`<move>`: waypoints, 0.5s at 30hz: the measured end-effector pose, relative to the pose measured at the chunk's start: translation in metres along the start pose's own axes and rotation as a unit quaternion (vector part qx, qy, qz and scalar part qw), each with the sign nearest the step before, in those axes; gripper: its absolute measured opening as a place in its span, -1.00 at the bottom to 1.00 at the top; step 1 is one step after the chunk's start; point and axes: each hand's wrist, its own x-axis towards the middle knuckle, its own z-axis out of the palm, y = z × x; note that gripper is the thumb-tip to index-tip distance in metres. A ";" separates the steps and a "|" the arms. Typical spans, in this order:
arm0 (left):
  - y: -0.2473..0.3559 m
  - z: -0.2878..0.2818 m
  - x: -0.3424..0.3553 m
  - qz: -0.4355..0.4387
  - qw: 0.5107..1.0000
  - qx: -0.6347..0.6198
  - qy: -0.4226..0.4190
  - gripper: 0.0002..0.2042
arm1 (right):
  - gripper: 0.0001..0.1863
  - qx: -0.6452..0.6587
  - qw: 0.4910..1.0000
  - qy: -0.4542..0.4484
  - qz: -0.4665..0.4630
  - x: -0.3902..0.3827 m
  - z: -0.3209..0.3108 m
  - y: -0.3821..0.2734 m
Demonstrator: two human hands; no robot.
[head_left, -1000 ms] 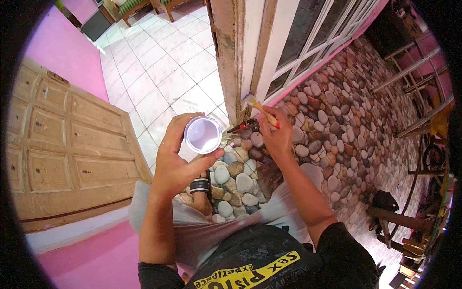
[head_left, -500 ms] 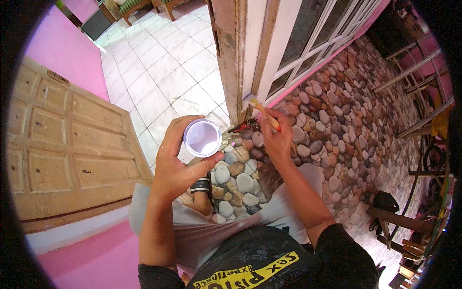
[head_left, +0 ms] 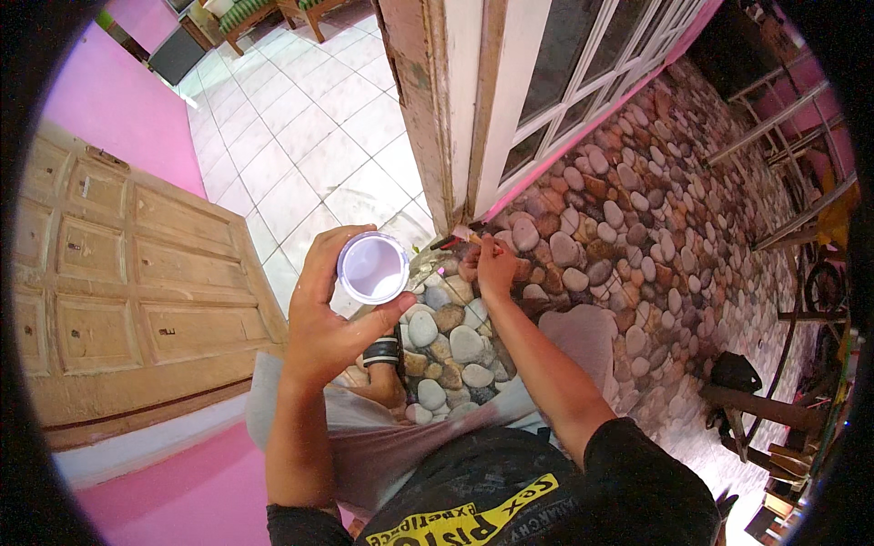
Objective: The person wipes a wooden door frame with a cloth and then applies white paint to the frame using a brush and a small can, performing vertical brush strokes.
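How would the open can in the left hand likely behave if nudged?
The can would probably tip easily, being held off the ground by the left hand alone. With no lid on, any contents could spill, though the fill level is unclear. Its round shape suggests it might roll if laid on its side.

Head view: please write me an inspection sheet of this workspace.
Surface: pebble-patterned floor; white tiles left of the doorpost.
Work things: open tub, pale inside; brush, its tip close to the doorpost's foot.
Clutter: red-and-black object beside the brush, partly hidden, kind unclear.
Hands: left hand grips the tub; right hand holds the brush, covering much of its handle.
Cables: dark strand at far right, possibly a cable.
Surroundings: brown panelled door, pink wall, white-framed window.
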 end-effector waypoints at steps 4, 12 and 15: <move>-0.002 0.001 -0.002 -0.013 1.000 -0.018 0.001 -0.37 | -0.65 0.069 0.998 -0.005 0.009 0.004 0.019 -0.011; -0.004 -0.002 -0.005 -0.020 1.000 -0.014 -0.006 -0.36 | -0.67 0.087 0.992 -0.016 -0.086 -0.039 0.020 -0.062; -0.003 -0.003 -0.003 -0.021 1.000 -0.013 -0.010 -0.36 | -0.66 0.075 0.996 -0.014 -0.054 -0.047 0.002 -0.046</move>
